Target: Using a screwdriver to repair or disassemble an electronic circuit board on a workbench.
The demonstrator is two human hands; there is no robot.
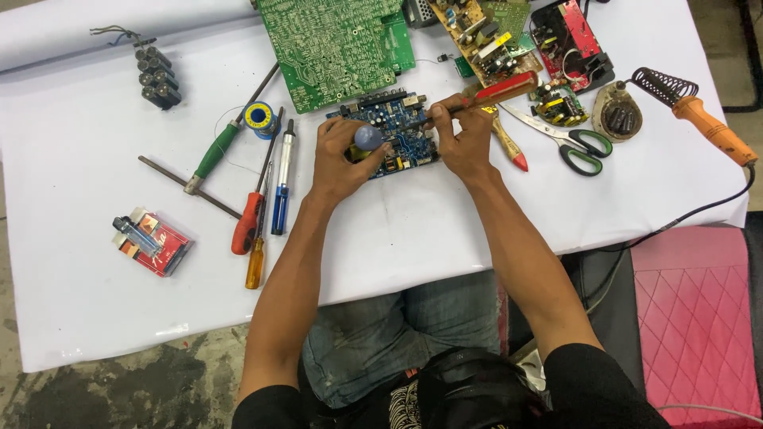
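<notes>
1. We see our left hand (343,155) resting on a blue circuit board (395,131) that lies flat near the middle of the white-covered surface (413,230), just below a large green circuit board (338,48).
2. The fingers of our left hand are closed around a small tool with a rounded blue-grey knob (368,137), which stands on the blue board's left half.
3. Our right hand (465,139) sits at the blue board's right edge; its fingers are closed around a red-handled screwdriver (502,89), whose handle points up and to the right while its tip meets the board's upper right part.
4. Just right of that hand lie a wooden-handled tool with a red tip (510,147) and a pair of green-handled scissors (568,141).
5. Farther right, a soldering iron with an orange grip (711,127) lies on the surface, its coil stand (666,86) beside a round tin (617,117); its black cord runs off the right edge.
6. Along the top edge we see a brownish board (477,32), a red board (568,40) and a small green board (556,103).
7. Left of the blue board lie a solder spool (260,117), a green-handled screwdriver (214,151), a blue solder sucker (282,179), a red-handled screwdriver (248,221), an amber-handled one (254,262) and a thin metal rod (189,187).
8. Well to the left, a red packet with a lighter on it (151,241) lies near the front, and a cluster of dark capacitors (157,78) near the back.
</notes>
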